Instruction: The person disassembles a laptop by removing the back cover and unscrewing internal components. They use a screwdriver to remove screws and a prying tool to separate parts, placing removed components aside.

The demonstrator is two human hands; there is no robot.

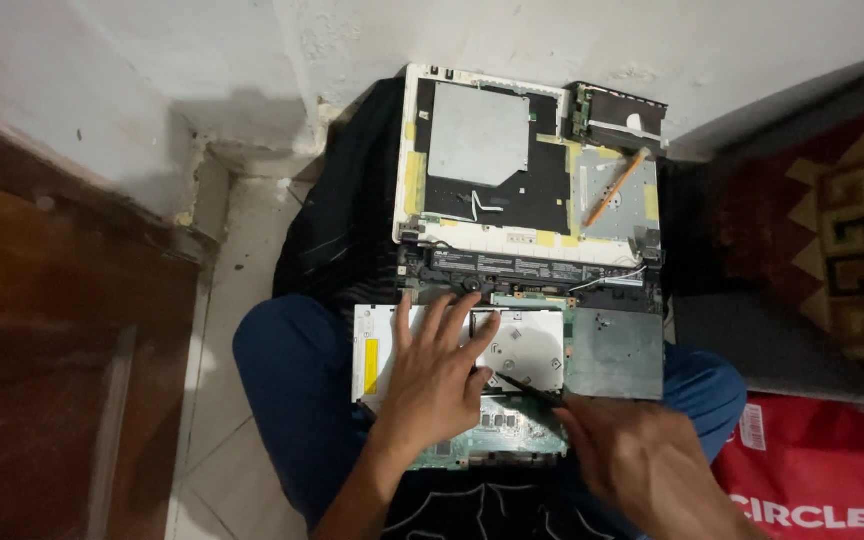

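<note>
Opened laptop chassis (527, 150) lies across person's lap, lid panel propped against wall. Silver optical drive (522, 345) sits in base; left hand (437, 375) flat on it, fingers spread. Right hand (642, 465) clamped on thin dark tool (522, 385), tip by drive.

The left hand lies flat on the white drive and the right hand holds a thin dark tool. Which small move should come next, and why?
Probably keep the left hand pressing the white optical drive and work the dark tool in the right hand along the drive's lower edge, where its tip already rests beside the green circuit board.
</note>
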